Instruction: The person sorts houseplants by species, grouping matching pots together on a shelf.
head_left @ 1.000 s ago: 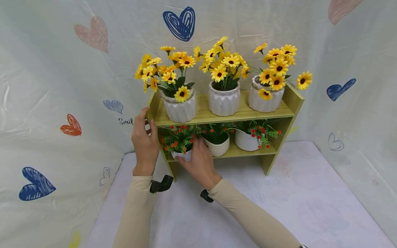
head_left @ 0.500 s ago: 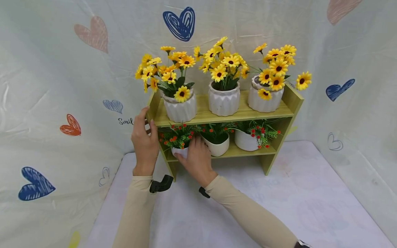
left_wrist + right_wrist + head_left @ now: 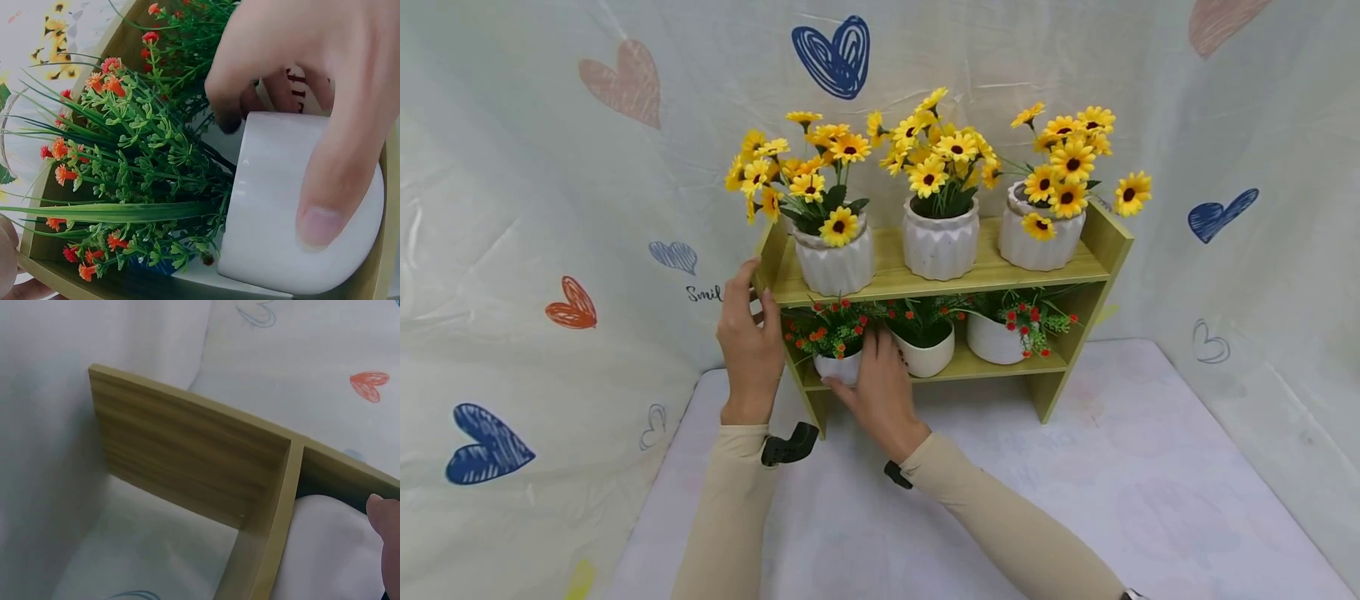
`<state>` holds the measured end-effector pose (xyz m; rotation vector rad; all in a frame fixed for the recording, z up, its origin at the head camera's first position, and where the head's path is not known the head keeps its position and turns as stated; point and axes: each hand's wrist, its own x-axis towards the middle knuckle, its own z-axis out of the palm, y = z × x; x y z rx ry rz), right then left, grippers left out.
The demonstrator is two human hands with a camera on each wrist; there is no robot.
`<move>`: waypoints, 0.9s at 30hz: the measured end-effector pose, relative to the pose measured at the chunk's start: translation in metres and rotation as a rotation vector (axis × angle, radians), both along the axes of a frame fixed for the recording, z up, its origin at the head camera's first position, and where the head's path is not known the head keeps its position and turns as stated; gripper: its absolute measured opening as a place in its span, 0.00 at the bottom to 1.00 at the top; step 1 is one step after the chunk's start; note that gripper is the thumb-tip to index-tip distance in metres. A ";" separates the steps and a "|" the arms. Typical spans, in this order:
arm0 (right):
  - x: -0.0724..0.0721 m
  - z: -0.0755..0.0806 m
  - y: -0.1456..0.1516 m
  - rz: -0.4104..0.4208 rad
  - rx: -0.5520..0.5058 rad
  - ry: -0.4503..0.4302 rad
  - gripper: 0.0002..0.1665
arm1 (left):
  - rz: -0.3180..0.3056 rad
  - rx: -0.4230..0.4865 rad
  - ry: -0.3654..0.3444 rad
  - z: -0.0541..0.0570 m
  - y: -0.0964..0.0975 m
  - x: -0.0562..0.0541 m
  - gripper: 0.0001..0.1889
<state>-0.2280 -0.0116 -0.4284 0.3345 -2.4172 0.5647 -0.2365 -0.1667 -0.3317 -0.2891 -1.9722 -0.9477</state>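
In the head view my right hand (image 3: 883,387) grips the white flowerpot (image 3: 837,368) with red and orange flowers at the left end of the lower shelf. Its thumb presses the pot's front and its fingers reach round the right side, as the left wrist view of the smooth pot (image 3: 269,206) shows. My left hand (image 3: 751,350) holds the left side panel of the wooden rack (image 3: 887,250), near the upper shelf. In the right wrist view, the thumb (image 3: 390,544) lies against the pot (image 3: 334,544), beside the shelf board.
A cream pot (image 3: 928,357) and another white pot (image 3: 996,340) stand to the right on the lower shelf. Above are three ribbed pots of yellow flowers, the left pot (image 3: 838,262) nearest my left hand. The rack stands on a pale tabletop (image 3: 1037,492) before a heart-printed curtain (image 3: 535,167).
The left flowerpot has shifted slightly back on the lower shelf, its flowers moving a little left. My right hand moved left with it, then slightly back right. My left hand stayed on the panel.
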 end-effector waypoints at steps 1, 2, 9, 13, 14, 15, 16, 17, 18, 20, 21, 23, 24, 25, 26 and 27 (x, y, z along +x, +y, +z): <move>0.003 -0.001 0.002 0.015 -0.017 -0.001 0.62 | -0.001 0.001 0.001 0.000 0.000 0.000 0.20; 0.006 -0.001 0.004 0.031 -0.036 -0.004 0.62 | -0.001 0.000 0.001 0.000 0.001 0.000 0.20; 0.036 -0.015 0.025 0.127 -0.150 -0.050 0.53 | -0.004 0.006 -0.020 -0.001 0.002 -0.001 0.20; 0.056 -0.031 0.039 0.172 -0.210 -0.058 0.47 | -0.002 0.022 -0.040 0.000 0.000 0.000 0.20; 0.061 -0.037 0.043 0.179 -0.224 -0.054 0.46 | -0.003 0.022 -0.044 0.001 0.000 0.000 0.20; 0.066 -0.042 0.047 0.185 -0.239 -0.049 0.46 | -0.006 0.023 -0.050 0.001 -0.001 0.000 0.21; 0.071 -0.047 0.051 0.188 -0.247 -0.042 0.45 | -0.010 0.023 -0.055 0.001 -0.001 0.001 0.21; 0.076 -0.052 0.056 0.189 -0.250 -0.034 0.45 | -0.013 0.021 -0.059 0.001 -0.002 0.001 0.21; 0.081 -0.057 0.060 0.188 -0.252 -0.025 0.45 | -0.017 0.019 -0.063 0.001 -0.002 0.002 0.21; 0.090 -0.067 0.071 0.180 -0.251 -0.013 0.44 | -0.024 0.014 -0.069 0.002 -0.003 0.002 0.21; 0.094 -0.072 0.076 0.175 -0.253 -0.007 0.43 | -0.028 0.010 -0.071 0.002 -0.004 0.002 0.21; 0.100 -0.080 0.088 0.164 -0.264 -0.002 0.42 | -0.037 0.002 -0.071 0.002 -0.005 0.002 0.21; 0.103 -0.084 0.093 0.156 -0.275 -0.001 0.41 | -0.042 -0.002 -0.070 0.003 -0.006 0.002 0.21; 0.105 -0.088 0.099 0.146 -0.281 0.002 0.40 | -0.046 -0.007 -0.073 0.003 -0.007 0.003 0.21; 0.108 -0.092 0.105 0.137 -0.290 0.007 0.40 | -0.050 -0.012 -0.074 0.004 -0.007 0.003 0.21; 0.109 -0.096 0.110 0.126 -0.298 0.008 0.40 | -0.055 -0.015 -0.075 0.004 -0.008 0.003 0.21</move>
